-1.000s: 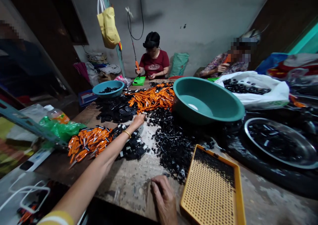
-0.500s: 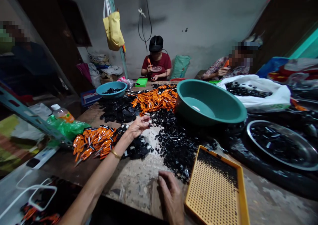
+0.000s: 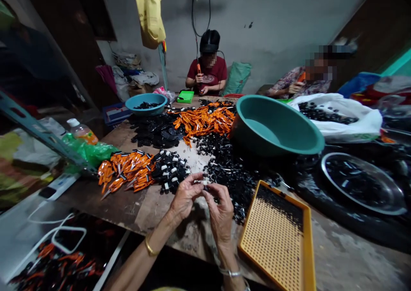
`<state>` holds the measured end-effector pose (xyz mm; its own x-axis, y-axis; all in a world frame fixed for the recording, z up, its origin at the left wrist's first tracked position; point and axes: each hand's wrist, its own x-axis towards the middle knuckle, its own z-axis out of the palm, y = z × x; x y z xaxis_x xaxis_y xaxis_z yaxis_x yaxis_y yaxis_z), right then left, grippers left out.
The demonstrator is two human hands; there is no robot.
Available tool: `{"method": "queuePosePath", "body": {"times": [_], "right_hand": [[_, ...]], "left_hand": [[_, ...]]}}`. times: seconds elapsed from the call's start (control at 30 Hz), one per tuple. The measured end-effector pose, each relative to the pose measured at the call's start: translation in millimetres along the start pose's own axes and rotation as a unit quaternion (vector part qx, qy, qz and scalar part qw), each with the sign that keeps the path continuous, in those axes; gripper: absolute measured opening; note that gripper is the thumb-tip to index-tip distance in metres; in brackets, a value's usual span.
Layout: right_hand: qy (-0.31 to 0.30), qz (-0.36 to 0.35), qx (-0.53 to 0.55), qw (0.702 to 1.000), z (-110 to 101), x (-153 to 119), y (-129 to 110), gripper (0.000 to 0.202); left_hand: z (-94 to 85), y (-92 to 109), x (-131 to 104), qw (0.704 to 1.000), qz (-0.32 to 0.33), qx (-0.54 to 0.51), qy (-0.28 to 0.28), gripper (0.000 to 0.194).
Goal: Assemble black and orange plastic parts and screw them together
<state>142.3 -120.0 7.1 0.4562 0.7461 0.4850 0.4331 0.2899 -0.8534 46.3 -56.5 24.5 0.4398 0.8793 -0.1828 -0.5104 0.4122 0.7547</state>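
The tray point(image 3: 272, 244) is by the table's point(image 3: 343, 252) near edge. Bits point(image 3: 221, 184) lie left of it, the tub point(image 3: 279, 124) behind it. A bowl point(image 3: 146, 111) is near the far left corner.

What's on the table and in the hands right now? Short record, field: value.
left hand: fingertips on small white piece
right hand: fingertips at same piece; grip unclear
left wrist: gold bangle
left of hands: black parts with white pieces, then orange pile
right of hands: yellow perforated tray, lying flat
beyond tray: teal basin, tilted
across table: person in maroon shirt, holding orange tool
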Motion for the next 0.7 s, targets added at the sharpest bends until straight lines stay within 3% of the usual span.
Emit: {"method": "queuePosePath", "body": {"times": [0.1,0.23,0.3,0.4,0.53,0.7], "right_hand": [[-0.066,-0.033,0.007,0.997,-10,-3,2,0.014],[-0.163,-0.040,0.028,0.985,-22,-6,3,0.017],[-0.135,-0.003,0.031,0.990,-19,-11,4,0.019],[-0.024,0.041,0.024,0.999,-7,-19,7,0.027],[0.042,-0.019,-0.036,0.998,6,-24,7,0.026],[0.060,-0.078,-0.107,0.989,8,-25,8,0.013]], "left_hand": [[-5.0,5,-9,0.999,-0.044,0.018,-0.016,0.040],[-13.3,9,-18,0.994,-0.037,0.086,-0.049,0.032],[-16.2,6,-20,0.991,-0.009,0.127,-0.028,0.029],[-17.1,-4,-20,0.989,0.031,0.136,0.038,0.028],[-13.6,-15,-19,0.989,0.056,0.094,0.102,0.026],[-10.0,-26,-22,0.991,0.057,0.078,0.095,0.028]]}}
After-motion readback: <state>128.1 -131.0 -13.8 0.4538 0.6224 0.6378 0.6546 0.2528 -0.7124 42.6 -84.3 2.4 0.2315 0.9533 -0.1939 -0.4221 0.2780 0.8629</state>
